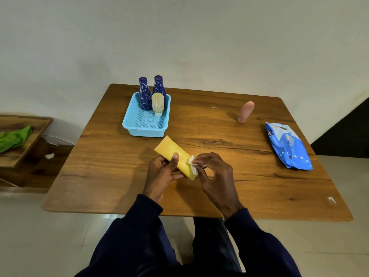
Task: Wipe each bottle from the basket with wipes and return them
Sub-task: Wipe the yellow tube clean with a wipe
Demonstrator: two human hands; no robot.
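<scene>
— Where is the yellow tube point(169, 148)?
— Over the table point(219, 136), gripped by the left hand point(161, 172), thumb on top.
— And the right hand point(215, 172)?
— It pinches a white wipe point(192, 165) against the tube's near end.
— The basket point(147, 132)?
— Just beyond the tube. Two blue bottles point(145, 94) and a cream bottle point(157, 102) stand in it. A pink bottle point(246, 112) and the wipes pack point(287, 146) sit to the right.

Basket point(127, 121) sits behind the hands point(191, 170), wipes pack point(289, 146) right.
</scene>
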